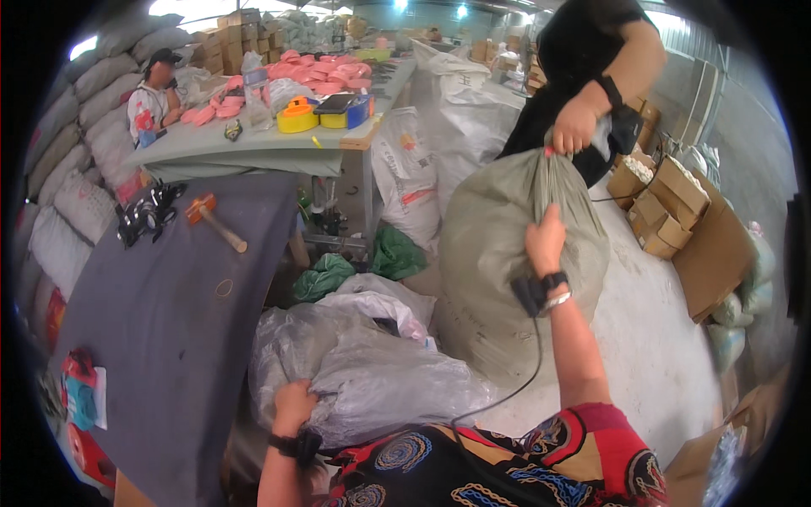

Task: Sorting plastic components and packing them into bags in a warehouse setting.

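Note:
A large, bulging grey-green woven sack (490, 245) stands on the floor in front of me, its top gathered into folds. My right hand (547, 243) is closed on those folds just below the neck. Above it, the hand of a person in black (576, 125) grips the neck, where a bit of red shows. At lower left, my left hand (296, 406) has its fingers curled into the edge of a clear, crumpled plastic bag (372, 372). What lies inside the plastic bag is hard to make out.
A dark-covered table (182, 313) on my left bears an orange-headed hammer (220, 224) and black parts (148, 213). Farther off, a workbench (245, 156) carries pink rolled straps (312, 72). Stacked sacks (93, 152) line the left; cardboard boxes (672, 203) stand right. A cable crosses near my right arm.

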A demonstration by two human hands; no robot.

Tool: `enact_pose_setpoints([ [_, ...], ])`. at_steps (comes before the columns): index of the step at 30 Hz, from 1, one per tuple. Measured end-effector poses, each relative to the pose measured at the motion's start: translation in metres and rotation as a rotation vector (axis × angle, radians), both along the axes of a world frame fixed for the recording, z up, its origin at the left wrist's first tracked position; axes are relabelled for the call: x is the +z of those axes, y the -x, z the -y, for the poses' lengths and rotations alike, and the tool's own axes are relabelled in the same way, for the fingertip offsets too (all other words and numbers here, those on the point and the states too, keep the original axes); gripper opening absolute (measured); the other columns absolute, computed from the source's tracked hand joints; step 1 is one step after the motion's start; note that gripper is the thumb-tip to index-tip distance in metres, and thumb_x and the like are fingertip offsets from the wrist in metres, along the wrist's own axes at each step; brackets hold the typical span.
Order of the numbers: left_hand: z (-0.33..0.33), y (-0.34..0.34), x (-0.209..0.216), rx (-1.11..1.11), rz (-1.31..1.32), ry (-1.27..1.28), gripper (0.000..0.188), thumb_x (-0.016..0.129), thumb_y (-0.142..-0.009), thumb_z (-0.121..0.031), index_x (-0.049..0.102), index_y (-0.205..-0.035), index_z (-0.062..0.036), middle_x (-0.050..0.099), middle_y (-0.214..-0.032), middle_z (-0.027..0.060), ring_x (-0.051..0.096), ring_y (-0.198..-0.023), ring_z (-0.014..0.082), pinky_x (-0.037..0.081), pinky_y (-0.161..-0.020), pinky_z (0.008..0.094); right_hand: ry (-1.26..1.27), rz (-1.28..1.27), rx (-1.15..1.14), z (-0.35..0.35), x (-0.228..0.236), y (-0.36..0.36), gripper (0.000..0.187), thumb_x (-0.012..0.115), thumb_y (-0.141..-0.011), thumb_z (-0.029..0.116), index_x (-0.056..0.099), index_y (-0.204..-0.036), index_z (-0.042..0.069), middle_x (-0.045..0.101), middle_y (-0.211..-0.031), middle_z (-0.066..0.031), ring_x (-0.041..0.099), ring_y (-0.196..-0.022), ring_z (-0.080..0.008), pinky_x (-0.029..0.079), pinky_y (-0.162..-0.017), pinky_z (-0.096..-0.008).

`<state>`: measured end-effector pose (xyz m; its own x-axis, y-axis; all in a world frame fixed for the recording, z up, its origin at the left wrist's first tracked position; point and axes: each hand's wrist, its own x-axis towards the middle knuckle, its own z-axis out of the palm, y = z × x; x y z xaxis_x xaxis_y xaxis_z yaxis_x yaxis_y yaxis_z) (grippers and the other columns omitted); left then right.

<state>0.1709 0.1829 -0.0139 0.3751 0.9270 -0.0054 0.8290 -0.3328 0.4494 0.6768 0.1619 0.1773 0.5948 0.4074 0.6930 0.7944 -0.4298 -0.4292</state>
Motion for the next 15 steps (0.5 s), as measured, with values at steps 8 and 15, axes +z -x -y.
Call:
enact_pose_setpoints([
  [8,-0.001,0.004,-0.010,0.005,0.037,0.031,0.022,0.067,-0.066,-0.021,0.064,-0.081,-0.0042,0.061,-0.077,0.0212,0.059,-0.079,0.0404,0.046,-0.070,0.0465,-0.009,-0.029,0.042,0.032,-0.011,-0.012,0.031,0.055,-0.070,0.003,0.052,-0.101,0.003,0.061,-0.086,-0.0254,0.058,-0.082,-0.0446,0.046,-0.074,-0.0493],
  [15,-0.002,0.002,-0.009,-0.012,0.032,0.008,0.023,0.067,-0.067,-0.022,0.063,-0.081,-0.0036,0.061,-0.076,0.0211,0.059,-0.079,0.0405,0.045,-0.070,0.0471,0.054,-0.148,0.192,0.044,-0.028,-0.032,0.022,0.050,-0.066,0.001,0.059,-0.086,-0.003,0.062,-0.080,-0.0255,0.060,-0.081,-0.0414,0.047,-0.072,-0.0430],
])
